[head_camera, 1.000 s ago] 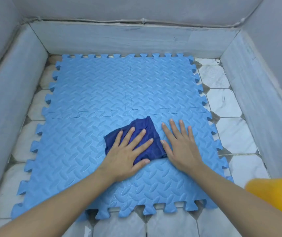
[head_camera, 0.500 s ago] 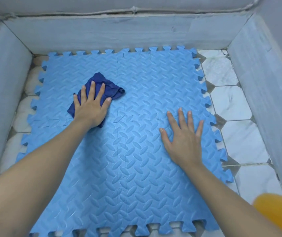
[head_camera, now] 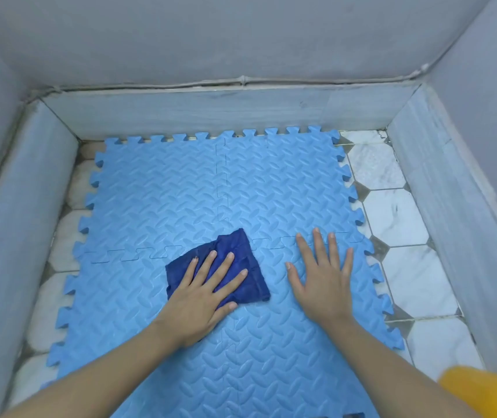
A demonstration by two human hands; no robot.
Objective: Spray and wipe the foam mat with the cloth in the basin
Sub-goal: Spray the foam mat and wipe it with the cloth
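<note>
Four interlocking blue tiles make up the foam mat [head_camera: 162,191], which lies on the floor of a grey-walled basin [head_camera: 211,110]; its toothed edges reach the far wall at 12 o'clock, and white octagonal floor tiles [head_camera: 392,215] show along the 3 o'clock side. Both hands lie flat on the mat, palms down.

The left hand [head_camera: 202,297] presses on a dark blue cloth [head_camera: 241,251] near the mat's centre, just on the near side of the seam where the tiles meet. Its grip is spread wide — fingers splayed over the fabric, pinning it to the foam, not curled around it. The cloth is rumpled, and sticks out from under the hand toward 12 and 3 o'clock.

The right hand [head_camera: 322,282] rests on bare foam at about 3 o'clock from the cloth, near it but apart. Its grip is fully open too, with nothing in it — fingers fanned toward 12 o'clock.

A blurred yellow object [head_camera: 488,390] fills the corner at 5 o'clock; what it is cannot be told.
</note>
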